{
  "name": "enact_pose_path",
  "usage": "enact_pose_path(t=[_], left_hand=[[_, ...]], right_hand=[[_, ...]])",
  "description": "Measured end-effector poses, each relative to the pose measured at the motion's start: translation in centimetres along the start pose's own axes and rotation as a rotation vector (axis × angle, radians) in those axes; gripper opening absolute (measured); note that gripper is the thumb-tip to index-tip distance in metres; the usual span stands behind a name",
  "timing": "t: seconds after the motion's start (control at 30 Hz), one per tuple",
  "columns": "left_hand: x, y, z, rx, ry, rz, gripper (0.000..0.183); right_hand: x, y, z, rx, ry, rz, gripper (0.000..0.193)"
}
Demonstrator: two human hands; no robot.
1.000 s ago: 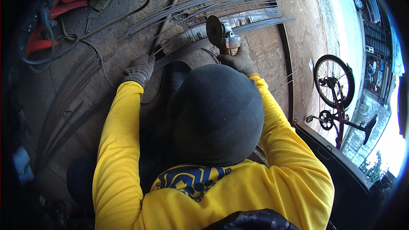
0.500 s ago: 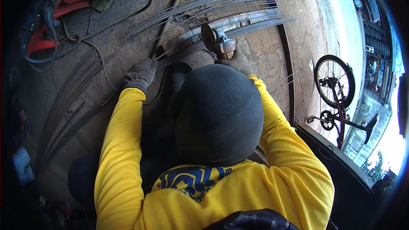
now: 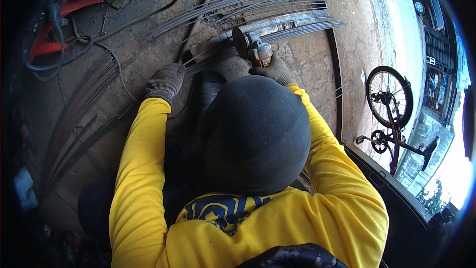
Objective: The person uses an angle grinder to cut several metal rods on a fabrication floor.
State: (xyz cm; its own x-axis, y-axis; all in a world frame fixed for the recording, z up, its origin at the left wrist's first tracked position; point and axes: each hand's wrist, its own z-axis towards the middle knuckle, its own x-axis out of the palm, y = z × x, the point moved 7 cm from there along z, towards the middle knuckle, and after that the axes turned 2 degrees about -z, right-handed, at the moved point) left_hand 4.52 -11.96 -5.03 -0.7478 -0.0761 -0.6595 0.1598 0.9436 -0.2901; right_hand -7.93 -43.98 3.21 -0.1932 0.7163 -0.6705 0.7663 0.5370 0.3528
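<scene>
My left hand [image 3: 166, 82], in a grey knit glove, is closed around the near ends of a bundle of thin metal rods [image 3: 198, 65]. In a similar glove, my right hand [image 3: 276, 72] grips an angle grinder [image 3: 260, 53], partly hidden behind a dark head covering [image 3: 255, 134]. The grinder's round disc [image 3: 241, 42] stands on edge over the rods, beside a metal bar [image 3: 292, 20]; whether it touches them I cannot tell. More loose rods [image 3: 223, 6] lie beyond the bar. Yellow sleeves cover both my arms.
Cables [image 3: 144, 22] and a long pipe [image 3: 202, 12] cross the dirty floor. At far left are red equipment parts [image 3: 44, 44]. Dark rods [image 3: 82, 104] lie to the left. A metal floor rail [image 3: 335, 69] runs on the right, with a bicycle [image 3: 394, 114] beyond it.
The grinder and my right hand have shifted very slightly; the disc remains over the rods. My left hand keeps its hold in nearly the same place.
</scene>
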Motion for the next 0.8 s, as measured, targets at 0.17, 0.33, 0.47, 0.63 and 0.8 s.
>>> enact_pose_path(t=[0.17, 0.33, 0.47, 0.63, 0.8], left_hand=[[-0.5, -0.7, -0.5, -0.014, 0.0, 0.008, 0.058], [-0.2, -0.3, -0.1, 0.002, -0.032, 0.013, 0.056], [0.1, -0.1, 0.1, 0.006, -0.049, 0.02, 0.055], [-0.1, -0.4, 0.0, -0.02, -0.002, 0.015, 0.055], [0.1, -0.1, 0.0, -0.027, -0.01, 0.024, 0.055]], right_hand=[[-0.1, 0.4, -0.1, -0.02, 0.017, 0.002, 0.082], [0.3, -0.2, 0.3, -0.008, 0.009, 0.024, 0.081], [0.0, 0.5, -0.1, -0.037, 0.006, 0.032, 0.08], [-0.1, 0.9, 0.1, -0.022, -0.009, 0.074, 0.08], [-0.2, 1.7, 0.2, -0.035, -0.01, 0.063, 0.083]])
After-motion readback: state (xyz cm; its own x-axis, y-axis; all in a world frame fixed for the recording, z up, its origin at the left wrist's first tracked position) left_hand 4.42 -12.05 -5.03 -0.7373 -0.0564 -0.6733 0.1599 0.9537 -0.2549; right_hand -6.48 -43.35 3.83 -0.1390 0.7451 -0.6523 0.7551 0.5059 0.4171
